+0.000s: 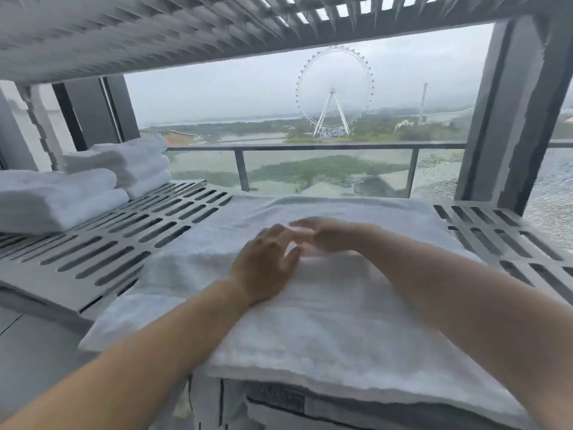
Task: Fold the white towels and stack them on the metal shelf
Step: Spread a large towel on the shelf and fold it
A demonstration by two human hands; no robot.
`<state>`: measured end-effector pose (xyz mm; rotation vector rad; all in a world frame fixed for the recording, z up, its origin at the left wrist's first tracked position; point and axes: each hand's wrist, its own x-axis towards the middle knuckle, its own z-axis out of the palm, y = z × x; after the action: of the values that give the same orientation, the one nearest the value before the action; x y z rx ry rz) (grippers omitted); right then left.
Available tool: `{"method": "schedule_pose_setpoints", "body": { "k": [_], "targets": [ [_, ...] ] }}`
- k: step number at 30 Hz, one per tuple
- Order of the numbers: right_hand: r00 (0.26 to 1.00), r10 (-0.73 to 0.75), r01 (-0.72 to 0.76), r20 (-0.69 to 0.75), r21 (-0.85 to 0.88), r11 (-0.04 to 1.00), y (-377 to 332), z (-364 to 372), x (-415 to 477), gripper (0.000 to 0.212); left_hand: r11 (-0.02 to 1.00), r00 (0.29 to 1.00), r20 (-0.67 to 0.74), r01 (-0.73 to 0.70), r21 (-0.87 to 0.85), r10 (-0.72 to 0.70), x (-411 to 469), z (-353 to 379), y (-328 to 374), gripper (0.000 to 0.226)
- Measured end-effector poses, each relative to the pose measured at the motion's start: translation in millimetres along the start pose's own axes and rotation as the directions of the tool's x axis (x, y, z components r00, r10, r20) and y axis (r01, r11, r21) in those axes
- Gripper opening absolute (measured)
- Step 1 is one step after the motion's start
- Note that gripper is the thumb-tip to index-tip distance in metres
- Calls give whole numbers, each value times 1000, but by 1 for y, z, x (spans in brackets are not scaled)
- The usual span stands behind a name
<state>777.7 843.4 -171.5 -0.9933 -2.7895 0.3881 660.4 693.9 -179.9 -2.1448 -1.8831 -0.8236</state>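
Note:
A white towel (325, 330) lies spread over the slotted metal shelf (130, 240), folded into layers, its near edge hanging over the shelf front. My left hand (263, 265) rests flat on the towel's middle, fingers apart. My right hand (319, 235) lies just beyond it on the towel, fingers loosely curled and blurred, fingertips almost meeting the left hand's. Two stacks of folded white towels sit at the shelf's left: a near stack (52, 200) and a far stack (130, 166).
An upper slotted shelf (155, 32) hangs low overhead. A thick grey post (508, 119) stands at the right rear. Behind the shelf a window shows a balcony railing (310, 147) and a ferris wheel. Bare slotted shelf surface shows at the right (502, 237).

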Motion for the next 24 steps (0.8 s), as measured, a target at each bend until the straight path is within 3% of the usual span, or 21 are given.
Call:
{"method": "schedule_pose_setpoints", "body": {
  "k": [2, 4, 7, 11, 15, 19, 24],
  "targets": [
    [995, 13, 4, 98, -171, 985, 18, 10, 15, 60, 999, 998, 57, -11, 35, 9, 0, 6, -3, 33],
    [993, 55, -25, 106, -269, 963, 32, 8, 27, 66, 995, 991, 130, 1, 101, -14, 2, 9, -7, 44],
    [991, 78, -48, 109, -258, 965, 33, 1, 45, 57, 988, 965, 246, 54, 142, -88, 4, 14, -10, 56],
    [984, -93, 131, 153, -265, 955, 16, 9, 57, 54, 984, 939, 317, 83, 155, -129, 6, 18, -14, 63],
    [987, 103, -71, 120, -246, 967, 28, -5, 60, 56, 980, 920, 364, 80, 180, -142, 5, 16, -13, 66],
    [979, -125, 161, 162, -231, 960, -1, 0, 77, 51, 985, 907, 402, 63, 160, -123, 13, 5, -22, 71],
    [987, -21, 49, 157, -179, 983, 6, 14, 89, 53, 929, 811, 462, 259, 266, -358, 30, -18, -80, 76]
  ]
}}
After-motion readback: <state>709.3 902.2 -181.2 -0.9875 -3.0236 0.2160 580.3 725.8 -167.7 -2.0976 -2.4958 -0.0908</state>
